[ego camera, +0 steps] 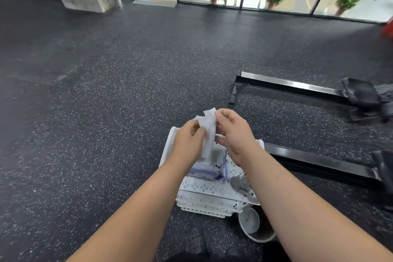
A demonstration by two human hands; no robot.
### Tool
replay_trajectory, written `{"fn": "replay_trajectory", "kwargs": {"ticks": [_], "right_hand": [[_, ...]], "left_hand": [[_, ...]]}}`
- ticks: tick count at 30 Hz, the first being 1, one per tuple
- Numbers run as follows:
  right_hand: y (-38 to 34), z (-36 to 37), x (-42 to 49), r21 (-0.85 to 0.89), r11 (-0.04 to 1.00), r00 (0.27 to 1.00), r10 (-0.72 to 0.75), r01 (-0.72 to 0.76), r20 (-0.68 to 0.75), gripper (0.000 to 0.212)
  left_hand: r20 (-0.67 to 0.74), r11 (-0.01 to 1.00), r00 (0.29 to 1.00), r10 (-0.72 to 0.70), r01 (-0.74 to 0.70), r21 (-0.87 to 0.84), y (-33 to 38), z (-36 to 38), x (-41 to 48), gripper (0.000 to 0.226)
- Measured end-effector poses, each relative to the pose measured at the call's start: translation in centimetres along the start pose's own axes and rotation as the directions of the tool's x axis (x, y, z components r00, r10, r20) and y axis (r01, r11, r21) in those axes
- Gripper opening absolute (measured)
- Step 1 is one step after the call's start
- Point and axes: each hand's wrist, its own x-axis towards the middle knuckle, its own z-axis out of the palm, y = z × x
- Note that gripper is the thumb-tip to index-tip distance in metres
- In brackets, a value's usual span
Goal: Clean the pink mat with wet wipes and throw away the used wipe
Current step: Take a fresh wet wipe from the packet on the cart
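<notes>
**Item 1.** Thin white wet wipe (207, 125). It is held in the air between my two hands, above the far end of the tray. It is partly bunched, with one strip hanging down, and looks clean.

**Item 2.** Left hand (188, 142). The grip is closed to a pinch on the wipe's left side, fingers curled round it.

**Item 3.** Right hand (234, 134). The grip is pinched on the wipe's upper right corner, with the other fingers curled in.

**Item 4.** Purple-and-white soft plastic pack of wet wipes (204, 171). It lies on the tray below both hands, partly hidden by my left forearm.

**Item 5.** White perforated metal tray (204, 187). It stands on the dark speckled rubber floor (106, 112).

**Item 6.** Crumpled grey wad (239, 183). It sits on the tray near its right edge. It may be a spent wipe, but I cannot tell.

**Item 7.** Small round white bin with grey lining (260, 239). It is on the floor just beside the tray's near right corner.

**Item 8.** Long black metal rails of an exercise machine (287, 86). They lie on the floor to the right, well apart from the tray.

**Item 9.** Pink mat. Not in view.

**Status, by my reading.** The task is at an early stage. A wipe is in hand and seems to be getting opened out for use. No wiping of the mat is shown. Left to do: reach the mat, wipe it over, and drop the wipe in the bin.
</notes>
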Motion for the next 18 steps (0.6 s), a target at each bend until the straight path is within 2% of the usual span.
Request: {"fn": "replay_trajectory", "kwargs": {"ticks": [2, 5, 9, 13, 18], "right_hand": [[-0.3, -0.9, -0.3, 0.024, 1.000, 0.996, -0.014, 0.016, -0.083, 0.012], [-1.0, -3.0, -1.5, 0.063, 0.998, 0.980, -0.017, 0.030, -0.200, 0.020], [-1.8, -6.9, -5.2, 0.063, 0.996, 0.966, -0.051, 0.069, -0.255, 0.037], [-2.3, -10.8, -9.5, 0.014, 0.990, 0.936, -0.129, 0.142, -0.327, 0.025], [-2.1, -16.6, -16.8, 0.018, 0.981, 0.850, -0.160, 0.195, -0.502, 0.018]], "left_hand": [[0.053, 0.986, 0.997, -0.053, 0.061, -0.157, 0.5, 0.9, 0.4, 0.016], [0.129, 0.966, 0.991, -0.041, 0.072, -0.250, 1.2, 2.7, 0.4, 0.016], [0.183, 0.982, 0.979, 0.091, -0.057, -0.183, 2.5, 6.2, -0.7, 0.011], [0.236, 0.980, 0.959, 0.156, -0.121, -0.158, 4.3, 10.3, -3.8, 0.013], [0.355, 0.978, 0.914, 0.197, -0.157, -0.140, 5.5, 16.2, -9.9, 0.016]]}}
